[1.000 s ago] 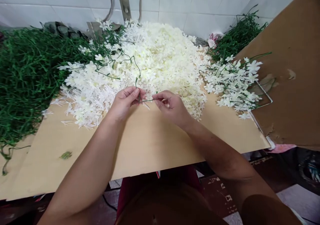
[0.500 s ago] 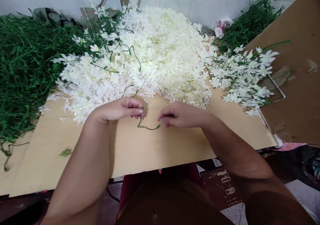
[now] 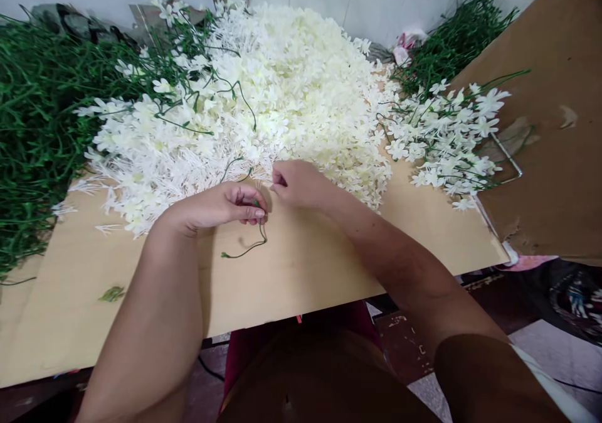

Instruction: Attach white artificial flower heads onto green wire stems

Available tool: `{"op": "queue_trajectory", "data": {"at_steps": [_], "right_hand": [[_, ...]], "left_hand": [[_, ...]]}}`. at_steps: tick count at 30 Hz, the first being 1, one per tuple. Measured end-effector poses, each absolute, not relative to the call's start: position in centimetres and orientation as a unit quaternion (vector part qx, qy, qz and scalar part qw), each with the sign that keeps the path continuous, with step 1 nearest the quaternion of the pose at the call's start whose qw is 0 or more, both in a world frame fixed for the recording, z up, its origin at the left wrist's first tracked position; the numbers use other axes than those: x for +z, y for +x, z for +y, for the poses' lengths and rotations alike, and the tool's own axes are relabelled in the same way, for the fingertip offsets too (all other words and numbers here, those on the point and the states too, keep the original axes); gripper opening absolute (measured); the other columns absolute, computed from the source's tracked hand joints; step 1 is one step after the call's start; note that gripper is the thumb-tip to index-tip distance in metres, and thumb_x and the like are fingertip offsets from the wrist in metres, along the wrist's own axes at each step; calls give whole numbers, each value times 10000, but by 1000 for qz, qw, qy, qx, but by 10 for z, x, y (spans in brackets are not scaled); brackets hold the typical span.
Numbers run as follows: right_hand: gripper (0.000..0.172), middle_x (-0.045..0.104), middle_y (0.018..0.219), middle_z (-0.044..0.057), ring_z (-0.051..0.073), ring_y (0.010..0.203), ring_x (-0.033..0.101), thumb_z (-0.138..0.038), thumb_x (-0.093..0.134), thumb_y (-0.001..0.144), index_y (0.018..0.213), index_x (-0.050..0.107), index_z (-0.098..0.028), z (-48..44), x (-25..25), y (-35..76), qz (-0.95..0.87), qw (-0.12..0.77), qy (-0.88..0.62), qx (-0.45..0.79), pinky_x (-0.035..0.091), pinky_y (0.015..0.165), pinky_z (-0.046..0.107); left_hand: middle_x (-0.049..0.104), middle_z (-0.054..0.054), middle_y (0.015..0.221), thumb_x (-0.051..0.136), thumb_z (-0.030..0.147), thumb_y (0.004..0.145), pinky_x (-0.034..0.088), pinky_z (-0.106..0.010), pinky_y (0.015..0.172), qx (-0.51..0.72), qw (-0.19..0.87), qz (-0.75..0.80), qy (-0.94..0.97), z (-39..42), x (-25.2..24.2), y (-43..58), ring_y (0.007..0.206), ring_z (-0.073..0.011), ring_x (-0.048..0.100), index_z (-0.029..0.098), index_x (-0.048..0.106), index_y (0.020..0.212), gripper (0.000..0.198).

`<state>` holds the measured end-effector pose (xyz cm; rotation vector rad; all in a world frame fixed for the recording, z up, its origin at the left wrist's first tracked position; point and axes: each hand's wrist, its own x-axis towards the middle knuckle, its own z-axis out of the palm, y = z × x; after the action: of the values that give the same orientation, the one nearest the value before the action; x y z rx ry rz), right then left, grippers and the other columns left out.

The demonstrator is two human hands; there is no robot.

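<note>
My left hand (image 3: 235, 206) pinches a thin green plastic flower stem (image 3: 266, 241) between thumb and fingers. The stem's lower part bends and hangs to the left over the board, ending in a small green tip. Just up and to the right, my right hand (image 3: 296, 183) is closed at the front edge of the white stamens (image 3: 188, 165). Its fingertips point left, and whatever they grip is too small or hidden to make out. Behind both hands rises a heap of white artificial flower petals (image 3: 301, 84).
Green stems (image 3: 37, 134) are piled at the left, with another bunch (image 3: 461, 34) at the back right. Finished-looking white flowers (image 3: 446, 134) lie by a leaning cardboard sheet (image 3: 540, 134). A small green scrap (image 3: 111, 294) rests on the tan board (image 3: 291, 285).
My right hand has moved up and left to the edge of the white stamens. The stem in my left hand has turned, its free end swinging from right to left. The view has shifted slightly.
</note>
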<state>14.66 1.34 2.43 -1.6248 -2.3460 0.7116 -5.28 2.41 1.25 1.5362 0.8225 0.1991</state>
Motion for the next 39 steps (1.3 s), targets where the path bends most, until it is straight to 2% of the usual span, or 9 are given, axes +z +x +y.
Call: {"op": "queue_trajectory", "data": {"at_steps": [4,7,12,18,24,28,32,36,39], "right_hand": [[213,537,663,-33,99,624,468,-67,602,785,675,474,-197,18,23,159,-726,244,-519,379,370,601,255],[208,553,616,-57,75,562,483,-30,615,772,718,500,-195,20,21,162,-638,312,-495,501,382,547,223],[159,679,650,-31,47,539,564,2,582,818,815,602,-156,23,20,164,-540,338,-452,624,456,557,183],[182,622,614,-56,57,608,585,-79,748,762,754,587,-165,25,12,166,-523,368,-438,631,497,594,177],[131,513,600,-68,61,553,440,-152,723,810,747,608,-165,25,13,166,-581,362,-447,576,399,543,210],[106,515,639,-46,72,582,433,-98,609,853,767,621,-159,24,17,169,-650,329,-474,495,380,580,235],[196,562,759,-1,97,638,473,-1,508,807,807,617,-163,22,18,173,-697,325,-516,377,424,642,266],[271,595,1003,89,180,876,543,28,464,784,846,642,-168,17,13,167,-768,314,-521,202,470,820,340],[281,597,1095,128,251,1061,508,-17,478,839,969,686,-154,11,6,152,-841,232,-473,125,431,963,393]], "left_hand": [[762,-74,758,786,397,743,543,-235,568,111,625,373,677,24,11,-53,597,-128,626,199,768,758,200],[765,-72,777,782,406,744,551,-239,570,122,612,384,680,25,10,-53,617,-139,647,205,772,775,204],[764,-72,775,764,342,757,543,-226,569,177,595,437,651,26,12,-53,611,-130,649,182,760,820,171],[745,-59,742,751,286,778,579,-265,704,243,556,474,638,23,14,-46,715,-157,695,169,747,784,118],[735,-48,693,762,337,773,597,-325,757,225,552,432,678,21,14,-44,710,-186,714,184,745,727,161],[710,-37,646,776,311,754,575,-294,638,251,560,455,645,21,13,-45,623,-164,679,183,751,771,131],[672,-17,604,768,231,749,467,-219,499,383,504,521,573,25,14,-48,518,-104,578,185,733,758,58],[654,17,581,751,239,775,393,-191,455,477,412,525,571,31,13,-51,470,-62,480,213,730,757,38],[648,20,597,720,200,776,422,-200,486,476,383,541,578,33,7,-51,513,-78,521,201,717,767,9]]}}
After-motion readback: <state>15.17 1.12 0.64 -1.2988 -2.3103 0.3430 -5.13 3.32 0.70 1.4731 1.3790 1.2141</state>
